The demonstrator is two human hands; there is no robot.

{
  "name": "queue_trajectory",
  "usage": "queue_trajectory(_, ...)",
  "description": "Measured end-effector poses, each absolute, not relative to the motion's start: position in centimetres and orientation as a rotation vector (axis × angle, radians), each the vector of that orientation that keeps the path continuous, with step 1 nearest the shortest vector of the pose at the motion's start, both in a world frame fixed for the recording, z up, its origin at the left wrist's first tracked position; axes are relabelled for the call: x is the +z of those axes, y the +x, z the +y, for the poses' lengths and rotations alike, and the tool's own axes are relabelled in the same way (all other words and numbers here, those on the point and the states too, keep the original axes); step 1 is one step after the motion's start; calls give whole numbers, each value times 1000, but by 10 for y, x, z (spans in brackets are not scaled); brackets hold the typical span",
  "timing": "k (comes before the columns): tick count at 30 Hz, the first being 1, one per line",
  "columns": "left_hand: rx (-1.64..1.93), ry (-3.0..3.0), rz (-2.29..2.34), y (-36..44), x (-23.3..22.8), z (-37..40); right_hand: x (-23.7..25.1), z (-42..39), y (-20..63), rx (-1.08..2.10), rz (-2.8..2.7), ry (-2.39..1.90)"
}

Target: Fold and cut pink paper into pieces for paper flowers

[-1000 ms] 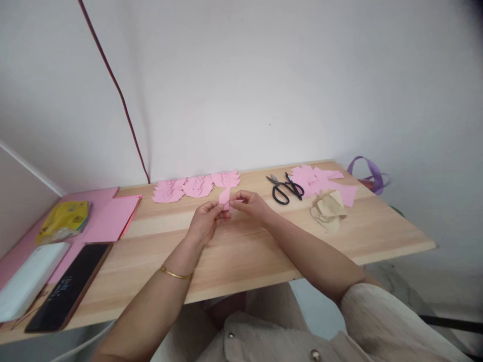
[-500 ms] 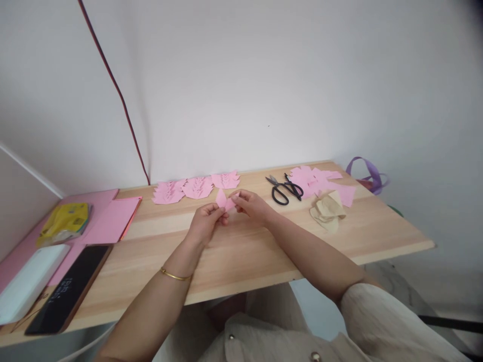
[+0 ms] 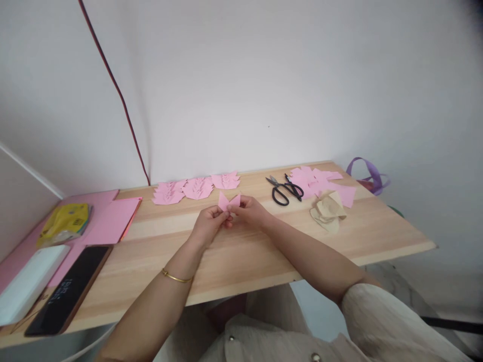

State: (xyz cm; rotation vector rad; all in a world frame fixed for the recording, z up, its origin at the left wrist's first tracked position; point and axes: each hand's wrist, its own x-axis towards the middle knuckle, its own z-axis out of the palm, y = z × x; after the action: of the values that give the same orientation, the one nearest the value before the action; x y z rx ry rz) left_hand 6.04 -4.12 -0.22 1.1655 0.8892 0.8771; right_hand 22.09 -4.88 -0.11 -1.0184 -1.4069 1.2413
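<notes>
- Here, left hand and right hand pinch one small pink paper piece together, above the surface.
- Black scissors lie toward its far edge.

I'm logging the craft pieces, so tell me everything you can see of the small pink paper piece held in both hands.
The pink paper piece is small, thin and matte, folded so two pointed tips stand up in a V. It is held above the wooden table, pinched at its lower edge by the left hand and the right hand. Its lower part is hidden by the fingertips.

Left grip, right grip pinched, fingertips meeting
</notes>
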Motion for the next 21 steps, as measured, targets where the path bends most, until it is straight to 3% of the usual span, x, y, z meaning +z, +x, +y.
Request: queue_trajectory(21, 892, 1193, 878, 61, -1, -41, 4, -52, 220, 1052, -1525, -1170)
